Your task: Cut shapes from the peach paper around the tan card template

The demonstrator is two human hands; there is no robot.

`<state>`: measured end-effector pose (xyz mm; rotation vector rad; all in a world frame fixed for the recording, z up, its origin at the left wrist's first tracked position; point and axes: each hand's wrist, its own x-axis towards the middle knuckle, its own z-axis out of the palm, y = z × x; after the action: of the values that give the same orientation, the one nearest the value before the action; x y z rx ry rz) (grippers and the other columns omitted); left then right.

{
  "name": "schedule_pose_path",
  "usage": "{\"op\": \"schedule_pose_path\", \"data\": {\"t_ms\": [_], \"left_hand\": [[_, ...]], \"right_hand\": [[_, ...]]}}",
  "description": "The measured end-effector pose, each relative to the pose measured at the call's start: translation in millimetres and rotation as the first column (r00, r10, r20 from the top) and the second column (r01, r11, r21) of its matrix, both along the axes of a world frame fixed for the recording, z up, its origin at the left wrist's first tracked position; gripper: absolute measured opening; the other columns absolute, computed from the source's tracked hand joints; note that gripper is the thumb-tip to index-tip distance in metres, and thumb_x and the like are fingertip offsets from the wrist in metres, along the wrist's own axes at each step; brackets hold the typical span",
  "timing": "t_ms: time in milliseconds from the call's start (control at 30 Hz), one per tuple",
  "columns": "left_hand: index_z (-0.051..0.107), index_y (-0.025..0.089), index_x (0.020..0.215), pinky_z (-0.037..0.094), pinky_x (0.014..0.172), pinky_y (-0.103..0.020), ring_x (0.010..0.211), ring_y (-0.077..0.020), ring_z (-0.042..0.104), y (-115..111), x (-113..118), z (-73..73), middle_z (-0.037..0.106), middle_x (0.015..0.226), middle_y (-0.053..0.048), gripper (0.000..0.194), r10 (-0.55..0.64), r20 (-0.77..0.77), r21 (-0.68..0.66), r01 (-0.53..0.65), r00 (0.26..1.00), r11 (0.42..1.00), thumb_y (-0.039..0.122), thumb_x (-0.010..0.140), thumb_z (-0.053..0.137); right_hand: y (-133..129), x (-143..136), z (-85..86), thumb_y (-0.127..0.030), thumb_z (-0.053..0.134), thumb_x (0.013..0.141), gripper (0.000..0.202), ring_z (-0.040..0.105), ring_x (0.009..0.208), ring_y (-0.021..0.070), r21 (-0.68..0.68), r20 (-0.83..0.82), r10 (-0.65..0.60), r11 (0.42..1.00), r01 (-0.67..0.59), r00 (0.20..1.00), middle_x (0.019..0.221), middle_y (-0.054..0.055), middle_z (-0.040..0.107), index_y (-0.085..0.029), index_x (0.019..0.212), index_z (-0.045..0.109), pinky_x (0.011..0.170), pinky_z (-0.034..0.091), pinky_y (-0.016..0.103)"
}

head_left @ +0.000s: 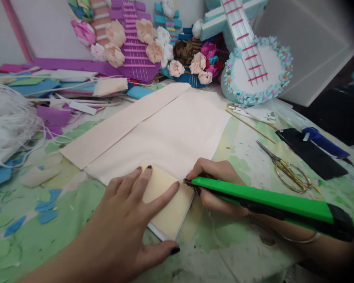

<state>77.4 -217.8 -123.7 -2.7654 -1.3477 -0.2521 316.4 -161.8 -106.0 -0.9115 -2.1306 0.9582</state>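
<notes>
My left hand (132, 220) lies with fingers spread, pressing a small cream-coloured piece (165, 208) onto a corner of a large pale pink sheet (171, 129). In my right hand (218, 184) is a green and black utility knife (265, 198), gripped near its front end. The knife's tip touches or hovers at the right edge of the cream piece, close to my left index finger; the blade itself is too small to make out. A folded or separate strip (126, 124) of the same pale pink runs along the sheet's far left side.
Gold-handled scissors (286, 169), a black phone-like slab (311, 153) and a blue glue gun (324, 141) lie at right. Decorated toy guitars (256, 70) stand at the back. White cord (11, 122) and blue scraps (47, 206) cover the left side.
</notes>
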Motion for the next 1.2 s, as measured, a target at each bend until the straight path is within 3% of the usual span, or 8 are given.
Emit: {"op": "schedule_pose_path", "data": {"t_ms": [233,1200], "left_hand": [[0.028,0.034,0.147,0.032,0.088,-0.061,0.119,-0.0480,0.036,-0.4,1.3,0.2,0.030,0.138,-0.022,0.080,0.000,-0.007,0.000,0.000,1.000,1.000,0.067,0.078,0.051],[0.027,0.036,0.147,0.033,0.085,-0.061,0.116,-0.0479,0.037,0.8,0.2,-0.9,0.030,0.137,-0.021,0.080,-0.016,-0.006,0.022,0.016,1.000,1.000,0.067,0.077,0.052]], "right_hand": [[-0.3,0.4,3.8,-0.011,0.048,0.062,0.022,0.041,0.046,0.0047,-0.023,-0.017,-0.002,1.000,0.002,1.000,0.058,-0.005,0.055,-0.014,0.080,0.060,0.044,0.032,0.017],[-1.1,3.4,-0.5,-0.009,0.052,0.066,0.017,0.034,0.044,0.0028,0.025,-0.005,0.020,0.999,-0.020,1.000,0.054,-0.008,0.049,-0.015,0.081,0.057,0.043,0.030,0.014]]}}
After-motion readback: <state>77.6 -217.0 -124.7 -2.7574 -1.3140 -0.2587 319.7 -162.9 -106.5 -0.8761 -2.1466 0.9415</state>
